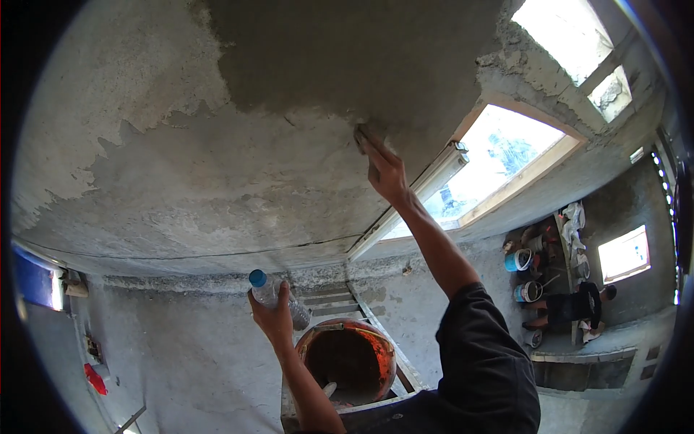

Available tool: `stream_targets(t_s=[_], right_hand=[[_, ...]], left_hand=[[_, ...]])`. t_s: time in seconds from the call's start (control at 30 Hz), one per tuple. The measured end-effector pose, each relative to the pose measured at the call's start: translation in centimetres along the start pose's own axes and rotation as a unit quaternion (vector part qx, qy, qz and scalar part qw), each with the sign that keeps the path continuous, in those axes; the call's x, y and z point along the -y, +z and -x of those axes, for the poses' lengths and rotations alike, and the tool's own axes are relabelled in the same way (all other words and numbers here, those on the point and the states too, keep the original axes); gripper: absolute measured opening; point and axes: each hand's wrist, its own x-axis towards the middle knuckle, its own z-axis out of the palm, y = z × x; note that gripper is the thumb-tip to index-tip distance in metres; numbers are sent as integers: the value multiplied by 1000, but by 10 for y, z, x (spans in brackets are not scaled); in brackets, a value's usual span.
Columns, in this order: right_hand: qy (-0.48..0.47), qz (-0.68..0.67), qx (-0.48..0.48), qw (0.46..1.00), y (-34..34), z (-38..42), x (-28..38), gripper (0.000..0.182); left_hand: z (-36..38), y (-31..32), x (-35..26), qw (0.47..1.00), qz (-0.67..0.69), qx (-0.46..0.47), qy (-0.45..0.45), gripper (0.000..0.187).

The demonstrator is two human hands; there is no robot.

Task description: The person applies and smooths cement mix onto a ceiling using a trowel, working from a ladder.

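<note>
My left hand [273, 318] is wrapped around a clear plastic bottle [266, 291] with a blue cap, held tilted above the floor. My right hand [387, 173] reaches up to the plastered wall [217, 181], fingers closed on a small dark thing pressed to the surface; its kind is hard to make out. Just above it, a darker, damp-looking plaster patch [347, 58] spreads across the wall. Below my hands stands an orange-rimmed bucket [390, 358], dark inside, with a pale handle-like object [330, 389] in it.
A ladder-like frame [376, 318] stands beside the bucket. To the right is a window opening with a wooden frame [517, 188]. Farther right, another person [571, 307] in dark clothes is near several buckets [528, 291]. A red item [95, 379] lies at the left.
</note>
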Motion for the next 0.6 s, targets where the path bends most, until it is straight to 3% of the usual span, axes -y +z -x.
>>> stream_targets(t_s=[0.03, 0.1, 0.17, 0.27, 0.37, 0.43, 0.5, 0.53, 0.6], right_hand=[[-3, 2, 1, 1000, -6, -4, -1, 66], [30, 63, -149, 986, -29, -17, 2, 62], [11, 108, -228, 967, -56, -52, -6, 52], [5, 159, -255, 954, -72, -83, -21, 51], [25, 117, -195, 974, -45, -46, -34, 63], [64, 76, -61, 993, -17, 9, -37, 67], [-10, 81, 37, 996, -21, 21, -9, 70], [-13, 80, 37, 996, -25, 16, -7, 70], [54, 57, -84, 993, -33, 10, -7, 66]], left_hand=[[-1, 0, 2, 1000, 4, 8, 1, 61], [-1, 1, 1, 1000, 9, 16, 0, 62], [1, 0, 0, 999, 22, 20, 17, 63], [0, 0, 3, 1000, 6, 14, 23, 63], [1, 0, -1, 1000, 9, 13, 11, 62], [2, -2, -5, 1000, 14, 19, 5, 62], [3, -1, -5, 1000, 21, 22, -3, 61], [2, 0, -4, 1000, 18, 23, 0, 60], [1, 1, -1, 1000, 13, 21, 1, 60]])
